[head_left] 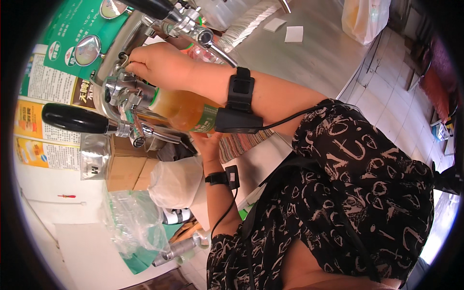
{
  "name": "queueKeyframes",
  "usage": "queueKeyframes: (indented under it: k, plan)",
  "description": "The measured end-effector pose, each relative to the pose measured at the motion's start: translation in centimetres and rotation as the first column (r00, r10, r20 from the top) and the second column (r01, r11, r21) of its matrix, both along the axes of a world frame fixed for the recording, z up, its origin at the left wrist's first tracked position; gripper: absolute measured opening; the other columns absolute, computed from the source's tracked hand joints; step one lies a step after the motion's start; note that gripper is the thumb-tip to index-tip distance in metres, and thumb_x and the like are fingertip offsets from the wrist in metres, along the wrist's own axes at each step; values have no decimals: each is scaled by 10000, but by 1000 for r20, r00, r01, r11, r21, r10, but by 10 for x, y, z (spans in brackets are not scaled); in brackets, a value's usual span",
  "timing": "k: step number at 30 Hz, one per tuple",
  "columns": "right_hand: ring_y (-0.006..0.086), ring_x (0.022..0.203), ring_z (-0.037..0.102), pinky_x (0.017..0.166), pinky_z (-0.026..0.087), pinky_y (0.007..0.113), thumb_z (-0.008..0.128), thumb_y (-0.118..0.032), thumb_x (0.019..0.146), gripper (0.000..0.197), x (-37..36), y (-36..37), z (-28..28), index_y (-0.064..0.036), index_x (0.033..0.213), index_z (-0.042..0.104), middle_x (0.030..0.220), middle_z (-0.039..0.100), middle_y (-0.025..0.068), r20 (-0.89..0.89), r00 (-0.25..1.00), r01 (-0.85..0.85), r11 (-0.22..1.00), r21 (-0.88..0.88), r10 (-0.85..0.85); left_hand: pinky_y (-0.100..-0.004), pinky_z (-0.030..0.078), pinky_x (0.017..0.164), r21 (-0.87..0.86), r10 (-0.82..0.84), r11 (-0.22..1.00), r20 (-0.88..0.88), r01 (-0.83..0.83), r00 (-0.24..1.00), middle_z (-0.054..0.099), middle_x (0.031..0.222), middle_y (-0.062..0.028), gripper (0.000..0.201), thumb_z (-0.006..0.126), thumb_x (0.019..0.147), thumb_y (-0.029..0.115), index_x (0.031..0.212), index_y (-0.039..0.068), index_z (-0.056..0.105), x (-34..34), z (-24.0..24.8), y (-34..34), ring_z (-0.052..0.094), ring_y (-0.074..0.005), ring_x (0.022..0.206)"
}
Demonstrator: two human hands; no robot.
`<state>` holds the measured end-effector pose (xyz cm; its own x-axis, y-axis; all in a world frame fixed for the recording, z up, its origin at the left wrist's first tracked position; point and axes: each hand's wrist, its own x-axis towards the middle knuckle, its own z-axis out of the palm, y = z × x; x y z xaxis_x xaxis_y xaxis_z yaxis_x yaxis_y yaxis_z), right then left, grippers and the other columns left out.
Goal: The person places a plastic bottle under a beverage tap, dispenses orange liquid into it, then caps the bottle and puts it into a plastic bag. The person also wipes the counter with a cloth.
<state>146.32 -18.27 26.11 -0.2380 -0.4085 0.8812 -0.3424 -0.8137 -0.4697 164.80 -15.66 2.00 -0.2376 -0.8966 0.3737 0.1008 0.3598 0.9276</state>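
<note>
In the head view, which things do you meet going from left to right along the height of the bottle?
Black tap handle → metal tap fittings → bottle of amber liquid → black wrist device → patterned sleeve.

Single head-worn fisheye view, tilted steeply down and rolled sideways, close on chrome beer taps (130, 92); rim bent and dark.

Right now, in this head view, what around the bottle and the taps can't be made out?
- Bottle base: hidden behind the forearm strap device.
- Bottle mouth: buried among the chrome tap fittings.
- Lower hand: fingers hidden behind the bottle, so its grip is unclear.
- Upper hand: fingertips hidden at the fittings; what they grasp is unclear.
- Top tap handle: cut off by the upper edge.
</note>
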Motion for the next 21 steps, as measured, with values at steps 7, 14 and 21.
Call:
queueKeyframes:
  k: [7,14,21]
  plan:
    - [429,834,655,764,523,502,587,-296,918,293,-4,10,15,-21,858,668,860,682,215,31,998,-67,953,296,61,-357,473,1014,25,-38,999,-48,39,998,583,1290,-96,894,957,655,127,1370,11,433,-14,-12,-5,595,-219,1155]
    - [233,648,629,630,498,394,605,-303,967,305,-9,7,12,-18,875,663,708,630,123,-6,999,-48,967,250,51,-353,508,962,-48,29,998,32,-27,999,602,1229,-97,797,917,655,57,1308,25,460,-22,-6,1,618,-213,1109]
    - [318,726,618,677,498,403,606,-282,975,273,-14,11,5,-16,936,651,789,629,159,2,996,-92,974,209,93,-353,505,966,-58,38,998,15,-37,999,599,1226,-85,827,909,640,59,1329,32,452,-23,-9,-2,612,-209,1113]
